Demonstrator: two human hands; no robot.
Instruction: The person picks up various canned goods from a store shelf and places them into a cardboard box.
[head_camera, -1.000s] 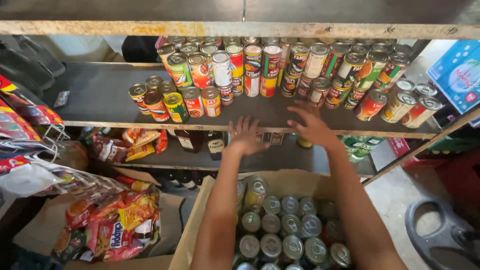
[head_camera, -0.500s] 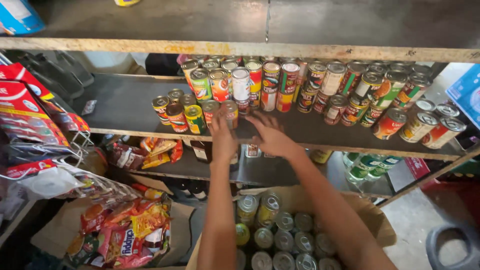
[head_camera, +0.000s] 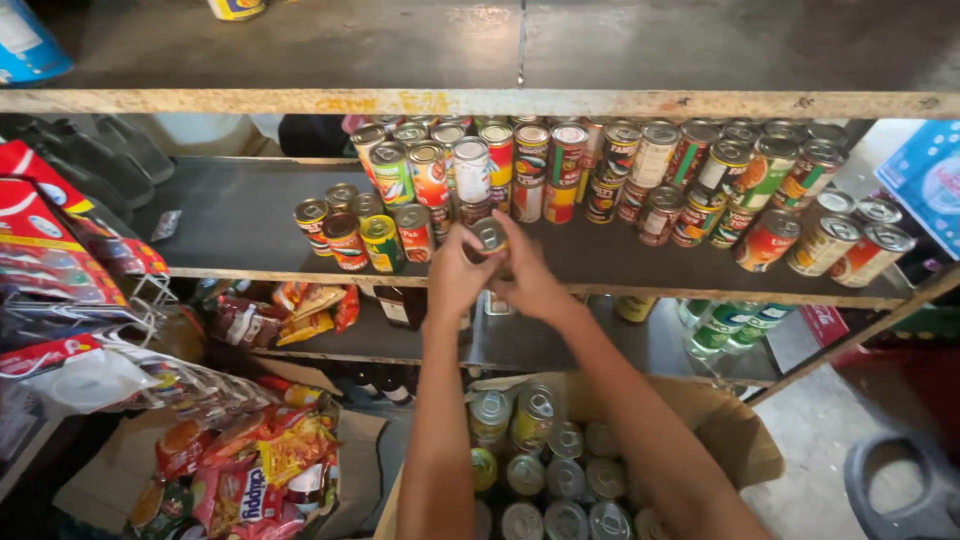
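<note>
While many tins (head_camera: 600, 170) already line the shelf (head_camera: 230, 215), left hand (head_camera: 455, 275) and right hand (head_camera: 530, 280) clasp one can (head_camera: 489, 236) at frame centre; more fill the carton (head_camera: 545, 470) below.

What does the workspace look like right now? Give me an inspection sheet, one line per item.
Surface: dark middle shelf with a worn pale front edge; left part bare.
Job's things: one can held at the shelf front between both hands; rows of upright cans behind it; more cans in an open cardboard box below.
Clutter: snack packets in a box lower left; bottles on the lower shelf.
Grippers: left hand and right hand, fingers closed round the can.
Cables: nothing seen.
Surroundings: wire rack of packets at left; bare upper shelf.
</note>
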